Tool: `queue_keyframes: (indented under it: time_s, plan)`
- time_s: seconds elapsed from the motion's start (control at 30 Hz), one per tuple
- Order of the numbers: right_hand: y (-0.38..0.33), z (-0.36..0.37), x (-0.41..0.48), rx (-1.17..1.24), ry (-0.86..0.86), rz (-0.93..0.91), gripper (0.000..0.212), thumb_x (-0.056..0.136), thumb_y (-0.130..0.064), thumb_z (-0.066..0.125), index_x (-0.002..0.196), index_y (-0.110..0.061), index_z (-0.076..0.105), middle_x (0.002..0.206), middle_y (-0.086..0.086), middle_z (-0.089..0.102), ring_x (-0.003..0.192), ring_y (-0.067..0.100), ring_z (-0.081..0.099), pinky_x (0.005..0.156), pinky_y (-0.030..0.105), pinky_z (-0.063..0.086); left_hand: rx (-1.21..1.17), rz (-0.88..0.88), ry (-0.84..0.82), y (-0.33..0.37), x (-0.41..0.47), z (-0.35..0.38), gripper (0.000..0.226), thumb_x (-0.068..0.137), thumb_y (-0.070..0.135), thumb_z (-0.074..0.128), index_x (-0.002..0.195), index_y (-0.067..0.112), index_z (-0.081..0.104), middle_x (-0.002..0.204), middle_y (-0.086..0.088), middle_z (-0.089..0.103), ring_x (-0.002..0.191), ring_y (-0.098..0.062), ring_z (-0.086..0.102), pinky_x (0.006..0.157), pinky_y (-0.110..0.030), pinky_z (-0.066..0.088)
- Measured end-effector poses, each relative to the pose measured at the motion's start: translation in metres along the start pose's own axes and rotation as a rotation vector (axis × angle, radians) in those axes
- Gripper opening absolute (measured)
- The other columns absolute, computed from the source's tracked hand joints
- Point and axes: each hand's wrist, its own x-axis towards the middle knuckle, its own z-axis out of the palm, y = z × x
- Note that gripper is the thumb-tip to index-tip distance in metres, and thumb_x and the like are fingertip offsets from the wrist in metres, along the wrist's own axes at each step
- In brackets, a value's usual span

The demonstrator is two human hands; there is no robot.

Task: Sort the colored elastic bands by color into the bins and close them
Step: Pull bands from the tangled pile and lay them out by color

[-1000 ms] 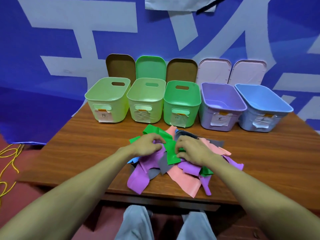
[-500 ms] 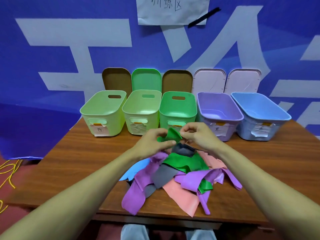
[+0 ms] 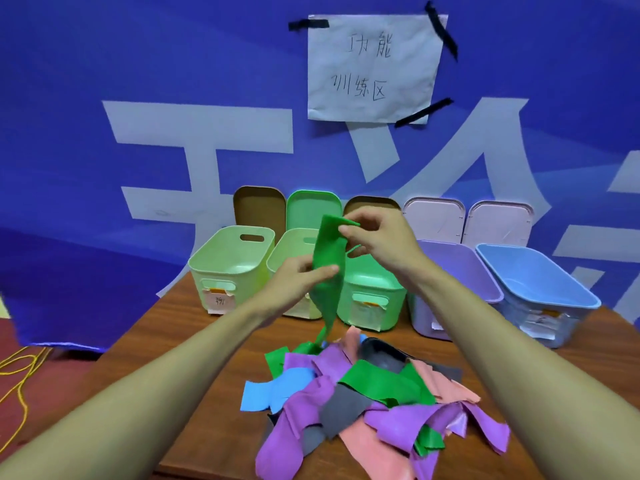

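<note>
A green elastic band [image 3: 327, 271] hangs stretched above the table, its lower end still touching the pile. My right hand [image 3: 377, 239] pinches its top end and my left hand [image 3: 298, 284] grips it lower down. Below lies a pile of bands [image 3: 374, 400] in purple, green, pink, grey and blue. Five open bins stand in a row behind: a pale green bin [image 3: 228, 268], a second pale green bin [image 3: 289, 251], a green bin [image 3: 372, 292] partly behind the band, a purple bin [image 3: 460, 278] and a blue bin [image 3: 540, 289].
Five lids lean on the blue wall behind the bins: brown [image 3: 258, 206], green [image 3: 311, 206], brown [image 3: 370, 202], and two pale ones [image 3: 434, 220] [image 3: 498, 223]. A taped paper sign [image 3: 374, 67] hangs above. Yellow cord [image 3: 17, 375] lies on the floor at left. The wooden table [image 3: 180, 334] ends near me.
Both hands have lifted the green band up out of the pile, to the height of the bins. The camera has tilted upward.
</note>
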Motion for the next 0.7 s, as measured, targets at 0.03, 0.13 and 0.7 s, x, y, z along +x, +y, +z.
queue_keyframes:
  time_s: [0.03,0.13,0.7]
  plan:
    - [-0.007,0.003,0.006,0.065,0.011,0.001,0.012,0.087,-0.008,0.063,0.079,-0.017,0.066,0.069,0.005,0.063,0.057,0.011,0.059,0.056,0.027,0.053,0.003,-0.012,-0.016,-0.001,-0.001,-0.003,0.015,0.088,0.011,0.061,0.1,0.015,0.069,0.097,-0.001,0.072,0.087,-0.009,0.065,0.08,-0.023,0.051]
    - [-0.028,0.011,0.019,0.202,0.062,0.01,0.013,0.09,-0.007,0.06,0.079,-0.012,0.065,0.063,0.0,0.063,0.052,0.01,0.059,0.051,0.025,0.052,0.013,-0.057,-0.012,-0.008,-0.006,-0.014,0.013,0.087,0.008,0.062,0.096,0.015,0.07,0.093,0.001,0.073,0.085,-0.01,0.065,0.079,-0.025,0.05]
    - [0.062,0.154,0.05,0.111,-0.051,0.46,0.013,0.086,0.0,0.057,0.094,-0.009,0.062,0.072,0.008,0.063,0.054,0.016,0.058,0.042,0.022,0.048,0.133,-0.507,-0.008,-0.07,-0.105,-0.151,0.014,0.093,0.02,0.058,0.081,0.013,0.058,0.074,0.0,0.065,0.065,-0.01,0.06,0.055,-0.019,0.045]
